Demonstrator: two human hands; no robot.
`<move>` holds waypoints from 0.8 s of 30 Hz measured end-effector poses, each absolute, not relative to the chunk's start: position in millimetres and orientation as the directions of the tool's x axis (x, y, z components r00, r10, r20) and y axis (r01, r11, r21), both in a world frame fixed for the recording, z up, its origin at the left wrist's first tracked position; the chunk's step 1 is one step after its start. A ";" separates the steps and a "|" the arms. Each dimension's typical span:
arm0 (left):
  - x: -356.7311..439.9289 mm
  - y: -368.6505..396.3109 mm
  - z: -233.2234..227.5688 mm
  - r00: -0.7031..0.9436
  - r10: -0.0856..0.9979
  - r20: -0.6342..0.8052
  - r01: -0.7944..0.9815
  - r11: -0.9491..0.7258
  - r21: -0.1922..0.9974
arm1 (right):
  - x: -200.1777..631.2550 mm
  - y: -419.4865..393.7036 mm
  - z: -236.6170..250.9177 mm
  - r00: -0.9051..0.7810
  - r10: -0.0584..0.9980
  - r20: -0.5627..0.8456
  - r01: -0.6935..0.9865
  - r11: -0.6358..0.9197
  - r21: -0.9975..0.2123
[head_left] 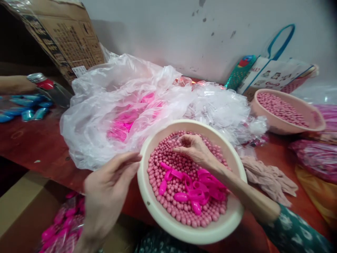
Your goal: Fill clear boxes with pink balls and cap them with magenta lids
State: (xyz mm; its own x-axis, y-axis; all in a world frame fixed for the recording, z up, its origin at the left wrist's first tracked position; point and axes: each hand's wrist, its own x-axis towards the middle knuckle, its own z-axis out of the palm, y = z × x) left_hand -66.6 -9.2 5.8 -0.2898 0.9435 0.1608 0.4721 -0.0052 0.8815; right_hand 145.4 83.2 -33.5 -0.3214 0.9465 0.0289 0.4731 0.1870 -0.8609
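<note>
My right hand (pixel 193 150) is over the pink beads (pixel 168 154) in a cream basin (pixel 146 203). Its fingers curl in toward the thumb, and a faint clear item seems to be at the fingertips, too blurred to name. Beside the basin's left rim, my left hand (pixel 109 195) has its fingers stretched forward and the thumb a little apart, with nothing visible between them. Bright pink plastic pieces (pixel 196 189), with straps and rounded ends, lie on the beads below my right hand.
Behind the basin are a large clear bag (pixel 89 116) of pink pieces and a pile of clear plastic parts (pixel 218 109). A second basin (pixel 284 126) of beads stands right, near a crumpled cloth (pixel 268 174). Lower left is a carton (pixel 21 211); another person's arm (pixel 13 85) is at left.
</note>
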 end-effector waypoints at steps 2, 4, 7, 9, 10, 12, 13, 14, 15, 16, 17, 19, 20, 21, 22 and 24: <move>-46.0 8.0 7.8 -0.133 0.990 0.039 0.352 0.011 0.936 | 141.2 73.7 -24.4 -0.360 0.933 0.001 0.383 0.149 -0.912; -33.9 20.9 5.1 0.018 0.999 -0.041 0.233 0.036 0.972 | 137.3 63.0 -15.2 -0.397 0.917 -0.032 0.290 0.092 -0.953; -23.7 30.7 -2.7 0.173 0.979 -0.109 0.033 0.104 0.994 | 141.0 52.6 -6.1 -0.528 0.847 -0.061 0.109 -0.004 -0.994; -19.7 31.4 -8.0 0.207 0.966 -0.153 -0.091 0.174 0.981 | 152.8 51.1 -3.9 -0.554 0.832 -0.036 0.134 0.046 -0.990; -18.4 30.6 -10.3 0.214 0.961 -0.178 -0.136 0.209 0.968 | 160.6 51.3 -3.5 -0.512 0.859 -0.017 0.227 0.116 -0.967; -17.3 28.0 -13.4 0.215 0.951 -0.221 -0.186 0.262 0.947 | 175.6 51.3 -3.8 -0.394 0.919 0.025 0.457 0.219 -0.862; -17.4 26.8 -14.1 0.210 0.949 -0.236 -0.191 0.277 0.942 | 181.3 49.9 -4.5 -0.363 0.931 0.039 0.542 0.245 -0.804; -17.7 25.7 -14.3 0.205 0.947 -0.246 -0.185 0.284 0.941 | 185.1 47.0 -5.5 -0.361 0.932 0.038 0.603 0.265 -0.752; -18.1 24.9 -14.1 0.194 0.949 -0.248 -0.174 0.282 0.943 | 187.2 42.3 -7.2 -0.387 0.922 0.020 0.648 0.288 -0.705; -18.4 24.4 -13.6 0.176 0.954 -0.242 -0.165 0.271 0.948 | 188.2 35.8 -9.5 -0.420 0.907 0.006 0.684 0.321 -0.655; -18.7 24.1 -13.0 0.156 0.961 -0.230 -0.161 0.254 0.954 | 188.8 27.7 -12.7 -0.446 0.895 0.010 0.717 0.364 -0.595; -18.9 24.1 -11.9 0.117 0.972 -0.203 -0.158 0.220 0.963 | 192.4 9.1 -21.9 -0.470 0.879 0.079 0.773 0.454 -0.443; -19.0 24.2 -11.5 0.106 0.974 -0.198 -0.152 0.213 0.965 | 196.2 -0.2 -27.7 -0.479 0.866 0.140 0.785 0.494 -0.373; -19.0 24.3 -11.1 0.104 0.974 -0.201 -0.137 0.214 0.967 | 201.4 -8.5 -34.2 -0.482 0.854 0.198 0.795 0.520 -0.313; -19.0 24.4 -10.8 0.109 0.972 -0.209 -0.114 0.221 0.969 | 207.3 -15.2 -41.1 -0.494 0.843 0.213 0.800 0.537 -0.269; -19.0 24.4 -10.2 0.130 0.965 -0.229 -0.071 0.239 0.968 | 218.6 -22.3 -54.1 -0.518 0.822 0.237 0.799 0.564 -0.208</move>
State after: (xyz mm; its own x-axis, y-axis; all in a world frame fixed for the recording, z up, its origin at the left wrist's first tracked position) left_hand -19.0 24.4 -10.2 0.1303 0.9647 -0.2288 -0.0707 0.2392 0.9684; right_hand 218.6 -22.3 -54.1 -0.5179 0.8219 0.2373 0.7995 0.5637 -0.2076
